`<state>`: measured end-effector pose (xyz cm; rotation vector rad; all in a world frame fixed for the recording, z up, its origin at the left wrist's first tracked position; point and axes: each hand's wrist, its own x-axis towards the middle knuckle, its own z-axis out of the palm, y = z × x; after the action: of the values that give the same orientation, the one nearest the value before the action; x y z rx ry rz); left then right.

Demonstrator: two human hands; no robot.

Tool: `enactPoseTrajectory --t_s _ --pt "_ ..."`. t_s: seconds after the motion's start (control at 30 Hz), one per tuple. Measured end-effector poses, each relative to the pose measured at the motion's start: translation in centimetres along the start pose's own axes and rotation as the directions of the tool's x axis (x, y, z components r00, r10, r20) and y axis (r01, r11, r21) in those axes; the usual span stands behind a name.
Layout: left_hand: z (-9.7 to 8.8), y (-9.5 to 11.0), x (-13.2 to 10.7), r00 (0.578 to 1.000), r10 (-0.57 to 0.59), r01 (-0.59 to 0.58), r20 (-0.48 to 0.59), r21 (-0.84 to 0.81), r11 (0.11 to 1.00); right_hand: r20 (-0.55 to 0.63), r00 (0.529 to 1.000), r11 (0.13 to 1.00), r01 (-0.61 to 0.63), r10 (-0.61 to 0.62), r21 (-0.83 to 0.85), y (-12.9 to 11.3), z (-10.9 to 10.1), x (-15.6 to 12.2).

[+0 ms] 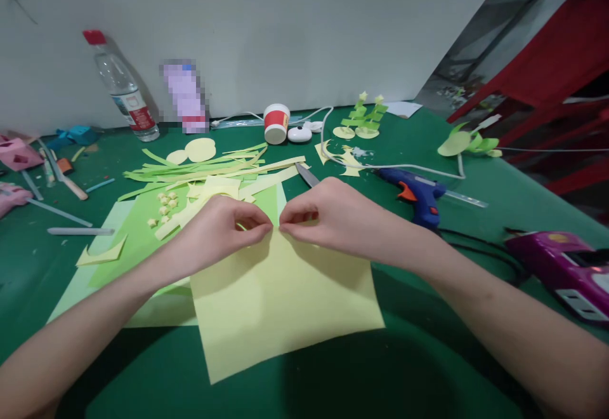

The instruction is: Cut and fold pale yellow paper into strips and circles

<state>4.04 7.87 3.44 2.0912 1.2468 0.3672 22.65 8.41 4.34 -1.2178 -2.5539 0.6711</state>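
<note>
A pale yellow sheet of paper [288, 305] spreads below both hands, its near edge curving above the green table. My left hand [226, 225] is closed, thumb and forefinger pinching the sheet's far edge. Close beside it, my right hand [318, 216] pinches the same edge, with a small gap between the two sets of fingertips. Behind the hands lie green and yellow paper strips [200, 171] and small folded paper stars [166, 206]. The blade of a pair of scissors [307, 174] shows beyond my right hand, its handles hidden.
Green sheets [118, 241] lie at left. A blue glue gun [421, 197] and a purple power strip [561, 266] with cables are at right. At the wall stand a water bottle [126, 89], a blurred phone [184, 95] and a paper cup [276, 124]. Paper plants [364, 117] stand behind.
</note>
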Motion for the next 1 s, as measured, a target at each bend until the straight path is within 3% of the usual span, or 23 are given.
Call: enactPoseTrajectory --t_s 0.13,0.3,0.5,0.57,0.7,0.83,1.0 --pt "-0.5 0.3 -0.1 0.997 -0.068 0.068 -0.028 0.000 0.998 -0.011 1.000 1.000 0.027 -0.027 0.002 0.4 -1.4 -0.5" --pt "-1.4 0.2 0.1 0.990 -0.142 0.142 0.017 -0.006 0.990 0.046 0.997 0.997 0.070 -0.068 -0.043 1.3 -2.9 -1.0" --pt "-3.9 -0.3 -0.1 0.975 -0.224 0.223 -0.017 -0.028 0.974 0.039 0.996 0.995 -0.079 0.081 -0.057 4.6 -5.3 -2.2" --pt "-4.2 0.1 -0.3 0.973 -0.216 0.208 -0.086 -0.086 0.974 0.061 0.992 0.993 -0.108 0.110 -0.044 5.2 -5.7 -2.4" --pt "-2.7 1.0 -0.6 0.969 -0.080 0.063 -0.235 -0.081 0.995 0.123 0.992 0.999 -0.023 0.026 -0.032 4.0 -4.9 -1.9" --pt "0.0 1.1 -0.6 0.978 0.107 -0.105 -0.178 0.021 0.994 0.085 0.995 0.995 0.052 -0.045 -0.080 1.6 -3.2 -1.3" --pt "1.6 0.6 -0.4 0.970 0.180 -0.169 -0.165 0.078 0.983 0.017 0.999 0.993 0.030 -0.028 -0.116 0.0 -1.3 -1.1"
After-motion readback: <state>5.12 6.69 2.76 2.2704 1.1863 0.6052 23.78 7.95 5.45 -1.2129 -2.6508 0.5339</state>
